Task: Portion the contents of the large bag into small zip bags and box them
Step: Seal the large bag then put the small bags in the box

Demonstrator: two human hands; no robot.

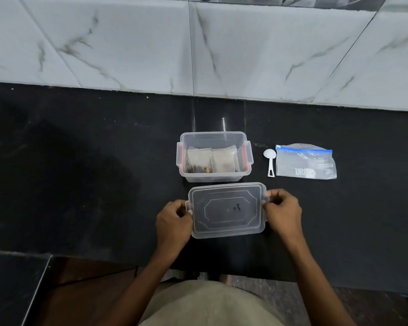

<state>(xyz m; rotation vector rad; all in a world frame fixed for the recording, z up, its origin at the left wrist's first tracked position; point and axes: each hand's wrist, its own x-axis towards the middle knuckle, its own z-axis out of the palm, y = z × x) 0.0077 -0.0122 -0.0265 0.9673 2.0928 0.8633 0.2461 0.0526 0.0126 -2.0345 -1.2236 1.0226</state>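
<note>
A clear plastic box [244, 137] with red side clips stands open on the black counter. Small zip bags [212, 160] with pale and dark contents stand upright inside it. Just in front of the box, the clear lid [226, 210] is held flat by both hands. My left hand [173, 222] grips the lid's left end, and my right hand [283, 209] grips its right end. The large zip bag [305, 163] with a blue seal lies flat and looks nearly empty, to the right of the box. A white spoon [270, 161] lies between box and large bag.
The black counter [80, 172] runs wide to the left and right of the box. A marbled white tiled wall [198, 43] rises behind it. The counter's front edge lies just below my forearms, with a lower dark ledge at bottom left.
</note>
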